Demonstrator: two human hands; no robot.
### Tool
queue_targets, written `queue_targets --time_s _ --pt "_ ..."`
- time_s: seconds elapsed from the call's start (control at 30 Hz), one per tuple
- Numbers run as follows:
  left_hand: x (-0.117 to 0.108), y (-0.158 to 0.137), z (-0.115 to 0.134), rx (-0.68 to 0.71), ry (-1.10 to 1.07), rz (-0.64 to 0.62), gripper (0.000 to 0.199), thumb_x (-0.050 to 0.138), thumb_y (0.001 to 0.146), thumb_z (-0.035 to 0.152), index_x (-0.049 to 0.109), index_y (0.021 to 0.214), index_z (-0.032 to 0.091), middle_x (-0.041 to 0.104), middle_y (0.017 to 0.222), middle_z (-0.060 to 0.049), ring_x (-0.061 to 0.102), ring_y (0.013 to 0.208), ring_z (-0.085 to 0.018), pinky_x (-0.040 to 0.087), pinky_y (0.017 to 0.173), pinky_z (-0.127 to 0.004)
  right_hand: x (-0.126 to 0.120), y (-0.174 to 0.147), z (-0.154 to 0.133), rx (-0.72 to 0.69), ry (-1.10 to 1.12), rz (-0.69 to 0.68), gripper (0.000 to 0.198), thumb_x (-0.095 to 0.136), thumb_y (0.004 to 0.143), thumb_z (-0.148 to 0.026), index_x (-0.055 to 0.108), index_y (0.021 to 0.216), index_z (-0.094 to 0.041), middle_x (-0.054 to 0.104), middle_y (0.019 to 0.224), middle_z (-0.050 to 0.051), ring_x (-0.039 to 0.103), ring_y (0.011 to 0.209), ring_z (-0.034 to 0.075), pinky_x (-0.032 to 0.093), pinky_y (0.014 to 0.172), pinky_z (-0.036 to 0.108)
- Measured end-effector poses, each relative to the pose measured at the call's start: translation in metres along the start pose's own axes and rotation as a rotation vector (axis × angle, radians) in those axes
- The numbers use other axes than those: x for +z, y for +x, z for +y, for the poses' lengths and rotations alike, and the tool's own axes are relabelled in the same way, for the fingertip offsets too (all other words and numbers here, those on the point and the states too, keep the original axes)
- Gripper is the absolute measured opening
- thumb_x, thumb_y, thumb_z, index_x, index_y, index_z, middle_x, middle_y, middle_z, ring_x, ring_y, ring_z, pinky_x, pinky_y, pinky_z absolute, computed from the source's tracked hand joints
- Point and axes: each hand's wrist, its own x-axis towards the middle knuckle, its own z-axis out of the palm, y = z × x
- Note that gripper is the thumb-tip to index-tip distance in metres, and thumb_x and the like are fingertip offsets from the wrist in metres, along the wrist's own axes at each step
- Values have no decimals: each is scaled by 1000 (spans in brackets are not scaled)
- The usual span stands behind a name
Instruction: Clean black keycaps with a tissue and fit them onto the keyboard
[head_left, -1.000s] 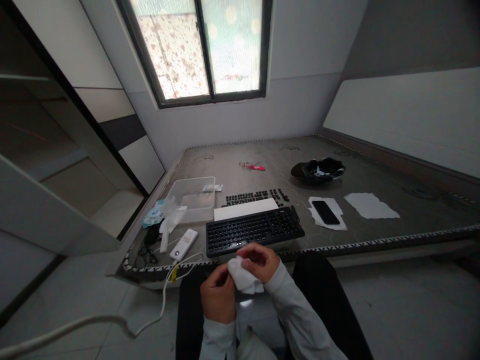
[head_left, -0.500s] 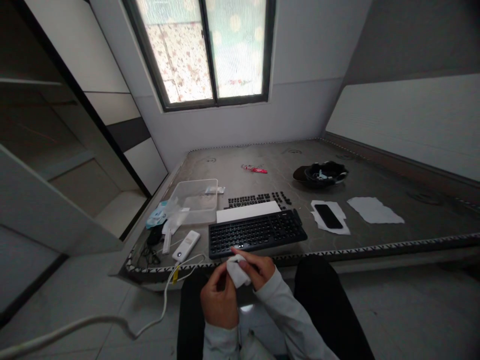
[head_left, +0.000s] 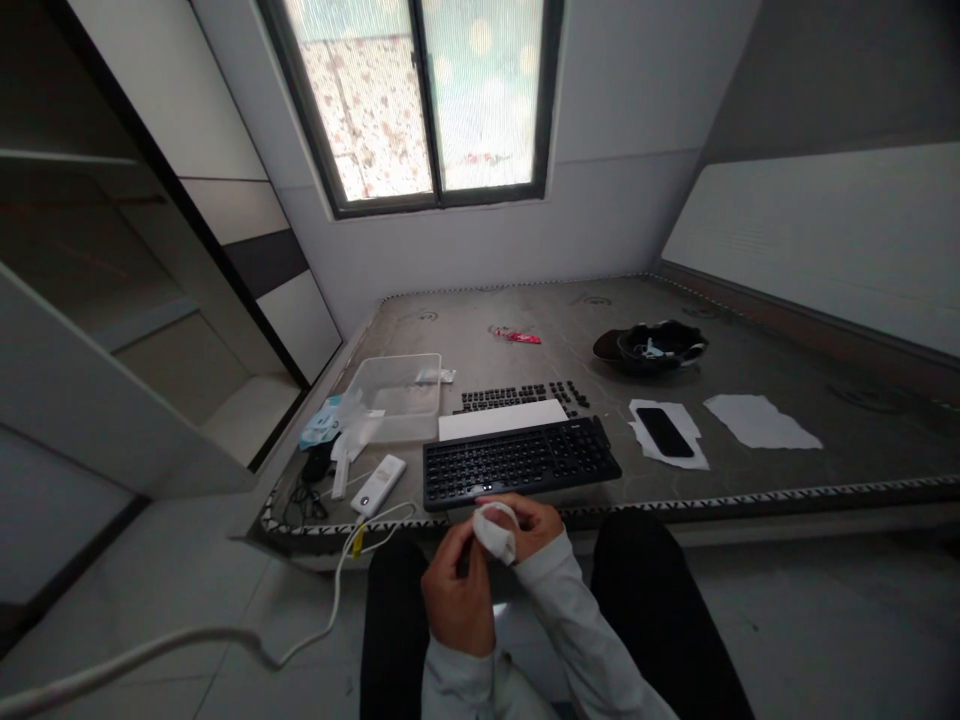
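Between my two hands, just in front of the bed-like surface's near edge, is a crumpled white tissue or cloth (head_left: 495, 535). My left hand (head_left: 459, 590) pinches its left side with closed fingers. Fingers of my right hand (head_left: 534, 527) are closed on the other side, and the white material loops around part of them. Whether anything small is inside it, I cannot tell. Right beyond my hands lies a black keyboard (head_left: 517, 465). Behind it are a white strip (head_left: 502, 420) and rows of loose black keycaps (head_left: 502, 398).
A clear plastic box (head_left: 397, 430) stands left of the keyboard, near a white power bank (head_left: 379, 487) with a cable (head_left: 337, 590). To the right, a phone (head_left: 664, 432) lies on white paper, beside another paper sheet (head_left: 761, 420). A dark cap (head_left: 652, 348) and a red packet (head_left: 517, 337) lie farther back.
Both hands have shifted slightly right. The white material has been turned from a folded wad into a loop about the right fingers. The view has moved a little; the other objects stay put.
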Motion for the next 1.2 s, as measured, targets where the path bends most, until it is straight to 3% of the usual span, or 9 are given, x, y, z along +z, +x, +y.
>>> queue_targets --time_s 0.17,0.27,0.4,0.63,0.73,0.83,0.97,1.1,1.2 --pt "3 1 -8 13 4 57 18 67 73 29 74 86 20 75 84 -5 69 77 -20 54 71 -26 2 -5 -2 1 -156 1 49 48 84 -58 75 98 -19 76 86 9 72 73 23 55 61 27" --pt "0 5 -14 -45 -19 82 21 68 69 25 73 88 18 75 83 -5 70 75 -20 55 69 -25 4 -9 -4 -59 -140 -57 63 28 90 -61 71 109 -18 74 99 9 71 88 24 56 74 30" --pt "-7 11 -13 -88 -62 97 18 68 65 23 73 81 16 75 78 -5 70 73 -21 56 68 -25 4 -9 -5 -97 -66 -149 55 34 91 -56 68 113 -19 71 108 7 66 102 24 53 87 34" --pt "-6 9 -4 -113 -98 122 21 64 64 19 73 82 15 76 76 -3 70 74 -22 55 68 -25 -1 -2 1 -20 21 -239 44 68 73 -48 72 105 -18 75 96 8 72 85 26 58 76 35" --pt "-6 9 -2 -101 -46 42 18 64 66 22 74 80 15 75 72 -3 69 70 -21 54 63 -24 -1 -1 4 -5 54 -242 42 72 69 -45 73 100 -17 76 92 9 72 83 26 58 72 32" --pt "-6 11 -4 -82 -21 -21 20 63 69 22 74 83 15 76 76 -5 69 73 -22 54 64 -24 0 1 5 -1 12 -172 37 66 75 -45 74 96 -16 76 89 9 72 79 24 58 69 30" --pt "-5 9 -8 -56 43 -10 21 61 73 23 74 87 16 76 84 -7 69 79 -23 54 72 -27 0 1 6 -22 -79 -95 35 56 82 -45 75 93 -19 76 84 7 71 71 20 55 62 26" --pt "0 3 -9 -11 51 20 20 60 76 27 75 85 18 76 85 -6 69 80 -22 54 77 -28 -1 2 7 -10 -78 11 29 63 76 -45 77 80 -21 76 76 5 70 67 21 55 62 27" --pt "4 0 -9 -9 47 -4 21 60 77 30 75 86 19 76 86 -6 69 80 -22 54 76 -29 -3 2 7 19 -31 12 29 66 73 -45 77 79 -20 76 74 6 70 68 23 55 60 28"
